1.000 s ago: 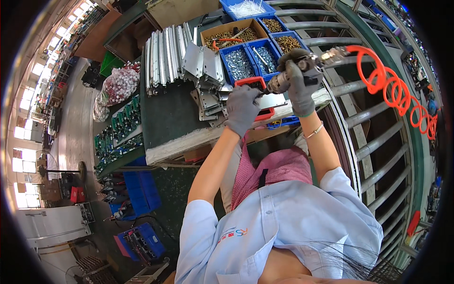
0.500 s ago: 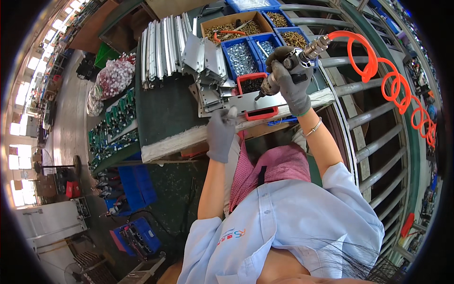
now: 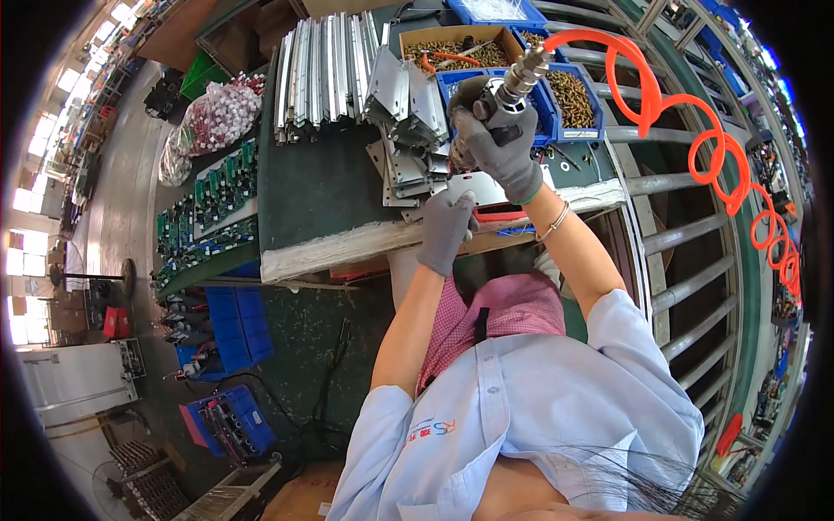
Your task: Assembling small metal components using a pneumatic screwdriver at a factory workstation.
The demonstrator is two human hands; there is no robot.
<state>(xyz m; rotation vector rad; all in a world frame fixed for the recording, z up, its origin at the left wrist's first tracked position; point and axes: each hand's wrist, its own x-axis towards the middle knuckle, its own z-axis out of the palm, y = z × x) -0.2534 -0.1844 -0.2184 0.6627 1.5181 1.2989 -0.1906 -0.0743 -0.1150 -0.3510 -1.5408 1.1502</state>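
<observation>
My right hand (image 3: 506,158), in a grey glove, is wrapped round an air screwdriver (image 3: 511,94) above the table's front edge. An orange coiled hose (image 3: 645,80) runs from the tool's top to the right. The tool's tip is hidden behind my hand and wrist. My gloved left hand (image 3: 445,230) pinches the near left end of a flat silver metal plate (image 3: 483,188). That plate lies over a red bin (image 3: 506,216), which is mostly covered. Just left of the plate is a loose stack of bent metal brackets (image 3: 408,169).
Long metal strips (image 3: 323,74) lie in a row at the back left. A carton (image 3: 415,45) of brass-coloured fasteners and a blue bin (image 3: 571,100) of screws stand behind my right hand. Green circuit boards (image 3: 221,193) lie farther left. Metal rails (image 3: 686,230) border the right side.
My left hand has moved right and closed on the plate's end. My right hand has shifted left with the screwdriver, over the plate. The head view has turned slightly.
</observation>
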